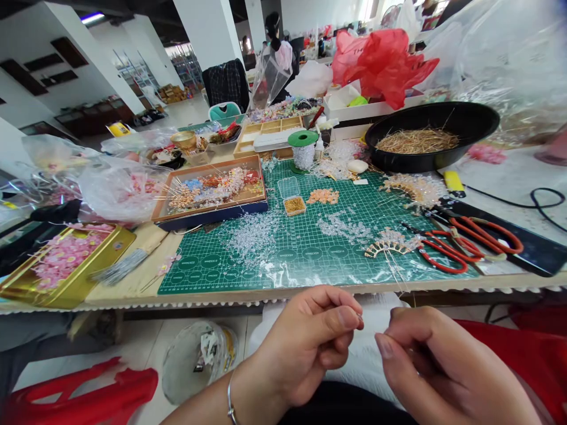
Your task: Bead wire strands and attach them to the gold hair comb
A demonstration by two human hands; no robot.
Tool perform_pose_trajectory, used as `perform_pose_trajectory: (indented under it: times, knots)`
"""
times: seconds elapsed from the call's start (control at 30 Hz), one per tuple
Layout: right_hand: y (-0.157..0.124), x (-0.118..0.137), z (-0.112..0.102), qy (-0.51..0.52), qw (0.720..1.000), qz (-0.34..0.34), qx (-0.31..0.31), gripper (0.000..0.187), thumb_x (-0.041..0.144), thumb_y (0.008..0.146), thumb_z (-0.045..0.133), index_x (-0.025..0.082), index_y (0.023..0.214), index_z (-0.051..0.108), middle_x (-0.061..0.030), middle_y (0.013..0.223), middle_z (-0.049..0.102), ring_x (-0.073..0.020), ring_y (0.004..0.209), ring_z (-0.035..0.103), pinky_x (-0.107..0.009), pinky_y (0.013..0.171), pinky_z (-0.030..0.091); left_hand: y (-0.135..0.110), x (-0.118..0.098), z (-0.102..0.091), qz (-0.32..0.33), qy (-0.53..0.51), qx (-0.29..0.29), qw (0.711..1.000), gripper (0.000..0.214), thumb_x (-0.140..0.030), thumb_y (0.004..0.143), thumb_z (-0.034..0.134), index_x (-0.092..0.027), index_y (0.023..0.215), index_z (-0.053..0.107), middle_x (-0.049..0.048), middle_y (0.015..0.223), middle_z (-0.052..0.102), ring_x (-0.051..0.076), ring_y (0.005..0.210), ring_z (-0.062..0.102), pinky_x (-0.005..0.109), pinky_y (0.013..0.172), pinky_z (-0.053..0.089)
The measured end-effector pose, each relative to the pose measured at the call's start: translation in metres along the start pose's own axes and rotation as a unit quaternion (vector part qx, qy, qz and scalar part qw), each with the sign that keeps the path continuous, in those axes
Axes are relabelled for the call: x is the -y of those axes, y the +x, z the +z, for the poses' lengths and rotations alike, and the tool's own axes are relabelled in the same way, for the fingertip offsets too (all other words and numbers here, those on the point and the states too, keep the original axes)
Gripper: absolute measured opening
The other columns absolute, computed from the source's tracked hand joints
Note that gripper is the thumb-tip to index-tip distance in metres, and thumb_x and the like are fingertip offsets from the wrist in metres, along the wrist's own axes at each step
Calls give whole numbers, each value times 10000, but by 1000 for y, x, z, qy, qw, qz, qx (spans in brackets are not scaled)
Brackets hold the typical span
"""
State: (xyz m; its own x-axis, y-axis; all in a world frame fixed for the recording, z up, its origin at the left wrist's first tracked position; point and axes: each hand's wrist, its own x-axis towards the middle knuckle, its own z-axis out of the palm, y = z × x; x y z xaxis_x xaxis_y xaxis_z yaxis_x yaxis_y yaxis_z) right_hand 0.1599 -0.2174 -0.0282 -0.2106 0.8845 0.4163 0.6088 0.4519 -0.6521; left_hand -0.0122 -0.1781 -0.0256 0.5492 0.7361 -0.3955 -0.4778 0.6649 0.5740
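Observation:
My left hand (305, 348), with a thin bangle on the wrist, pinches a tiny shiny item between thumb and forefinger (358, 319). It looks like a bead on fine wire, though it is too small to be sure. Close to it, my right hand (438, 366) has its fingers closed on a thin wire (391, 310). Both hands are held below the table's front edge (283, 293). Beyond them, a gold fan-shaped beaded ornament (390, 245) lies on a green cutting mat (199, 277), with its fine wires trailing toward my hands.
Loose clear beads (252, 239) are scattered on the mat. Red-handled pliers (443, 251) lie to its right. Behind stand a wooden tray of beaded sprays (212, 189) and a black basin (478, 121) holding straw. A co-worker (274, 53) stands far back.

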Motion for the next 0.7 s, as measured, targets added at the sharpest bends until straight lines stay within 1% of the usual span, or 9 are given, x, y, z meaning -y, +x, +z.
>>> perform_pose_trajectory:
  times: [0.1, 0.27, 0.47, 0.7]
  knots:
    - [-1, 1, 1, 10, 1000, 11, -2, 171, 193, 948, 519, 258, 795, 478, 59, 571, 522, -108, 419, 490, -191, 395, 427, 0, 1, 0, 12, 6, -10, 1000, 234, -260, 715, 853, -126, 774, 670, -26, 613, 536, 7, 443, 339, 137, 379, 158]
    - [-1, 1, 4, 15, 1000, 20, -10, 181, 208, 949, 523, 261, 781, 478, 64, 562, 501, -110, 416, 469, -196, 375, 404, 1, 2, -1, 11, -2, -5, 1000, 228, -246, 713, 856, -120, 787, 681, -18, 625, 556, 11, 451, 356, 136, 373, 174]
    - [0, 0, 5, 11, 1000, 12, 5, 179, 200, 959, 515, 258, 796, 469, 62, 572, 518, -106, 419, 480, -193, 390, 419, 3, 3, -2, 11, 10, 7, 1000, 232, -274, 731, 841, -127, 761, 665, -34, 564, 528, 13, 413, 313, 147, 361, 162]
    - [0, -2, 1, 8, 1000, 6, -1, 180, 204, 956, 517, 257, 792, 468, 66, 564, 512, -102, 402, 467, -187, 373, 406, 2, 2, -1, 13, 15, 6, 1000, 249, -289, 741, 830, -122, 742, 646, -36, 570, 528, 3, 409, 299, 136, 366, 170]
